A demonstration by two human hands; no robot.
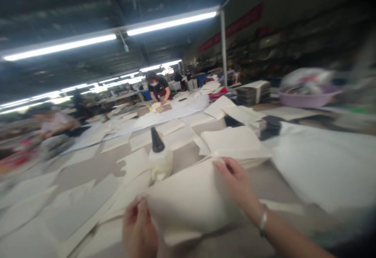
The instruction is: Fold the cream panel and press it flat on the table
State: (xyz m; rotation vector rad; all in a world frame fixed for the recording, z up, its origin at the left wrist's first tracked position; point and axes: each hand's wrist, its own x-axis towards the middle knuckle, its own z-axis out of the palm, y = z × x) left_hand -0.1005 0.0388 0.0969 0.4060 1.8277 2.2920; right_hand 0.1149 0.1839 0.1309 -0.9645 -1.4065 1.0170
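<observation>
Cream sheet (188, 203) is up in front of the wearer, over the table (85, 171), on the near side of the stack of sheets (235, 140). Left hand (139, 226): fingers pinching its left corner. Right hand (236, 179): fingers closed on the far right corner. Blur; can't tell if it's one layer or two.

Risks: the middle bows between the grips, so uneven pull could crease it; a loose pinch could let a corner slip. Far edge passes just in front of the white bottle (161, 160), contact unclear; a sideways swing might knock it over.

Orientation: long axis looks to run left to right, slanting away from the wearer toward the right hand. Plain sheet, no obvious front end; near edge hangs toward the wearer.
</observation>
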